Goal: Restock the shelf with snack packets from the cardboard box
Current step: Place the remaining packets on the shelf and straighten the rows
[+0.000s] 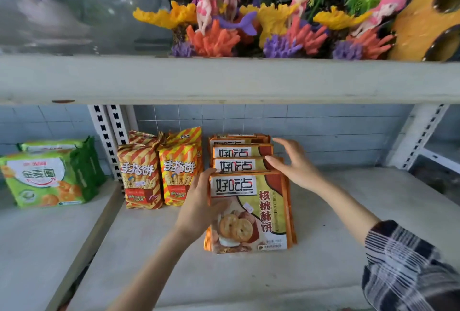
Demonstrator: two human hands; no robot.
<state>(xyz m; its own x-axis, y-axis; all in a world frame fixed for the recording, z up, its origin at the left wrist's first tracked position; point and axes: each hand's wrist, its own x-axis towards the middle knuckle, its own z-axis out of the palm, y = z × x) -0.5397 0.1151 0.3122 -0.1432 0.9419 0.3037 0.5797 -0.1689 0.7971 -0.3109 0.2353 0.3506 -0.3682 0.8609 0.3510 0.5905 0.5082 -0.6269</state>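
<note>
- Several green snack packets point(44, 178) stand at the left of the frame, on a neighbouring shelf bay beyond a slotted upright post point(105, 141).
- Right of the post, two rows of striped finger-biscuit packets point(159, 173) stand upright side by side on the lower shelf board point(348, 236).
- At the centre, the left hand point(199, 201) holds the front walnut-biscuit packet point(251, 211) by its left edge. The thumb lies on the printed face and the fingers run up along the edge, so it pinches the packet.
- This orange packet leans back on the shelf board, first in a row of walnut-biscuit packets point(240, 151) that overlap one behind the other toward the tiled wall.
- The right hand point(296, 166) is over the right side of this row. Its fingers are spread and relaxed, and only the thumb tip touches the top of a packet in the middle of the row.
- A checked sleeve point(408, 268) covers the right forearm at the lower right.
- Across the upper half, the upper shelf point(224, 79) carries pink-haired mermaid figurines point(206, 4) among coloured coral, and a pineapple ornament point(428, 19) is at the upper right.
</note>
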